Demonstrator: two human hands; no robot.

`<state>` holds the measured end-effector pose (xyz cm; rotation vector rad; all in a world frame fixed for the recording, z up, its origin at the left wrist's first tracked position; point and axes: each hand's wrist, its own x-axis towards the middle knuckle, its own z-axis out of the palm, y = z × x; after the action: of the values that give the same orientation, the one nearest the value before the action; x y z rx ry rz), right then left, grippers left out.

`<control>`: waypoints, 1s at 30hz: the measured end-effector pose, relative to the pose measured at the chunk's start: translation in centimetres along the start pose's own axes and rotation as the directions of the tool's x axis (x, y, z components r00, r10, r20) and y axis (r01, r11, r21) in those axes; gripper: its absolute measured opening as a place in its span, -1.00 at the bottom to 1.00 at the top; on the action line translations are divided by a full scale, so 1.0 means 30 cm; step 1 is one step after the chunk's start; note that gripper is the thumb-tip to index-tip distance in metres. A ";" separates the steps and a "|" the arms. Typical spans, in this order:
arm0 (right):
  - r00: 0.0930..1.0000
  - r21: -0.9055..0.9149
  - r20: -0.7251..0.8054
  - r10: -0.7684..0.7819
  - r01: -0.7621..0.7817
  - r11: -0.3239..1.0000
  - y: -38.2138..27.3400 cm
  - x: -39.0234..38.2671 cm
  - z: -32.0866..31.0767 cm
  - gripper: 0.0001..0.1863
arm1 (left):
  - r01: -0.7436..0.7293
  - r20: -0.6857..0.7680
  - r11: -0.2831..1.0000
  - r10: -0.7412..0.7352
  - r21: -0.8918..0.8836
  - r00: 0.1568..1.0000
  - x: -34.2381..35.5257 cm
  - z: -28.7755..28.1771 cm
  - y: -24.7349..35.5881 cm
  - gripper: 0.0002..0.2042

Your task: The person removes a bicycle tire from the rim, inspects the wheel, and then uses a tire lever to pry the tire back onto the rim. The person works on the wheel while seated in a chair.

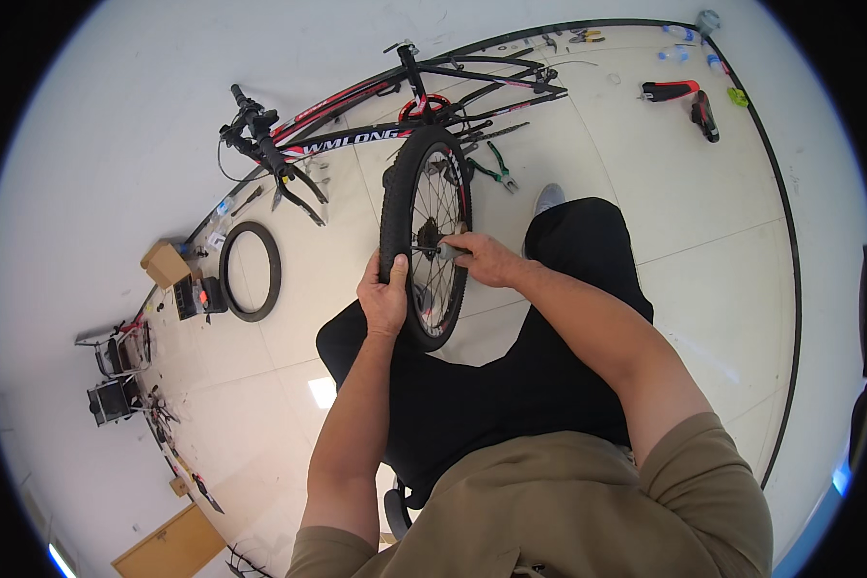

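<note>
A bicycle wheel (395, 226) with a black knobby tyre stands upright between my knees. My left hand (383, 297) grips its tyre on the near left side, the thumb lying over the tread. At the wheel's middle is a dark sprocket cluster (430, 231) with spokes around it. My right hand (486, 258) is closed around a small grey cylindrical piece (447, 251) beside the hub. Its far end lies among the spokes; whether it is a tool or part of the axle I cannot tell.
A black and red bicycle frame (352, 141) lies beyond the wheel, near the wall. Green-handled pliers (496, 173) are on the tiled floor. At left are a loose tyre (273, 275) and a cardboard box (167, 263). Red-and-black parts (671, 91) and bottles (674, 55) lie far right.
</note>
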<state>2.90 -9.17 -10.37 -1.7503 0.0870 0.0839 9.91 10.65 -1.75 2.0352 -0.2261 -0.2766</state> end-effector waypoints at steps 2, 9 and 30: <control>0.999 0.023 0.019 0.033 -0.033 0.999 -0.018 0.000 -0.003 -0.55 | -0.031 -0.016 1.000 0.030 -0.006 0.999 0.000 0.004 0.002 -0.62; 0.988 -0.118 0.028 0.149 -0.144 0.982 -0.126 -0.023 -0.023 -0.53 | -0.037 -0.031 0.993 0.034 -0.108 0.999 0.001 0.025 0.019 -0.60; 0.950 -0.103 0.017 0.313 -0.310 0.945 -0.108 0.021 0.055 -0.72 | -0.019 -0.120 0.994 0.032 0.110 0.992 0.030 0.063 0.008 -0.56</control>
<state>3.85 -6.98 -7.57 -1.8211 0.3412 0.3532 10.19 8.70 -2.49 2.1474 -0.1948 -0.1255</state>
